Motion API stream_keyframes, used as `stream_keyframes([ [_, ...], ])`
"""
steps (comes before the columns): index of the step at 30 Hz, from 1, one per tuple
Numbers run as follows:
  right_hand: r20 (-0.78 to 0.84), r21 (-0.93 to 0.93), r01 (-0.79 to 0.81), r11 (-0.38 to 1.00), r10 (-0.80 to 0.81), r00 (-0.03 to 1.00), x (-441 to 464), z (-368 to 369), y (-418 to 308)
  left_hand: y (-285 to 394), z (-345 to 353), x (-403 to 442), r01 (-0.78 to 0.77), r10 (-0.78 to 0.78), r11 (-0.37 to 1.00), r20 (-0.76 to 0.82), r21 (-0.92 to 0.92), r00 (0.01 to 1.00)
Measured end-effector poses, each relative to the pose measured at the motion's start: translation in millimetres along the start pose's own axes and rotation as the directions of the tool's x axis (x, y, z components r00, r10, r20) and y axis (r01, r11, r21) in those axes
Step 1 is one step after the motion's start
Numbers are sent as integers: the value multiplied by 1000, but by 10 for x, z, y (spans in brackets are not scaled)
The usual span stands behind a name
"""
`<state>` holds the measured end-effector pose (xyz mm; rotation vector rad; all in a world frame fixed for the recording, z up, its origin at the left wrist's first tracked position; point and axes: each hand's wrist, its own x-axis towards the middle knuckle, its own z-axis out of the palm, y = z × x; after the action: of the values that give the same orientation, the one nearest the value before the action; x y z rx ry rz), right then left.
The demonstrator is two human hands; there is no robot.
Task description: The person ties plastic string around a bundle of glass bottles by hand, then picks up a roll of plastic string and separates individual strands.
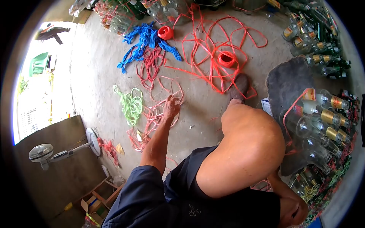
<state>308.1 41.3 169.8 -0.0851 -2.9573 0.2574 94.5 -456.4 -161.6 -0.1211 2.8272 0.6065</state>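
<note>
My left hand (171, 108) reaches down to the tangle of pale pink plastic string (152, 117) on the floor. Its fingers look closed on a strand of it, though the fingertips are small in view. Just left of the hand lies a bundle of light green string (131, 104). Beyond it are dark red strings (150, 64) and a heap of blue strips (146, 40). My right forearm (279, 186) passes behind my bent leg, which hides the right hand.
Red plastic ribbon (207, 49) sprawls around a red roll (226, 59) by my shoe (239, 86). Another red roll (165, 32) touches the blue strips. Glass bottles (323, 117) line the right side beside a dark mat (291, 79). A white fan (93, 141) stands at left.
</note>
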Motion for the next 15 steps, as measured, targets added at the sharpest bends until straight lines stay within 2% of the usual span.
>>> stream_keyframes([
  [2,3,-28,-16,999,16,1000,-69,-104,30,-86,21,7,-81,74,991,67,102,995],
  [3,4,-40,-25,999,25,1000,-85,-167,37,-111,36,38,-37,34,999,119,22,992],
  [9,3,-136,-93,986,94,996,-389,-464,239,1,9,-78,-53,52,999,105,3,993],
  [12,-8,-179,-118,977,119,993,-493,-587,300,34,40,-308,-4,2,999,78,36,997],
  [15,-17,-216,-137,967,137,990,-583,-704,346,-49,61,-608,7,-10,1000,138,28,990],
])
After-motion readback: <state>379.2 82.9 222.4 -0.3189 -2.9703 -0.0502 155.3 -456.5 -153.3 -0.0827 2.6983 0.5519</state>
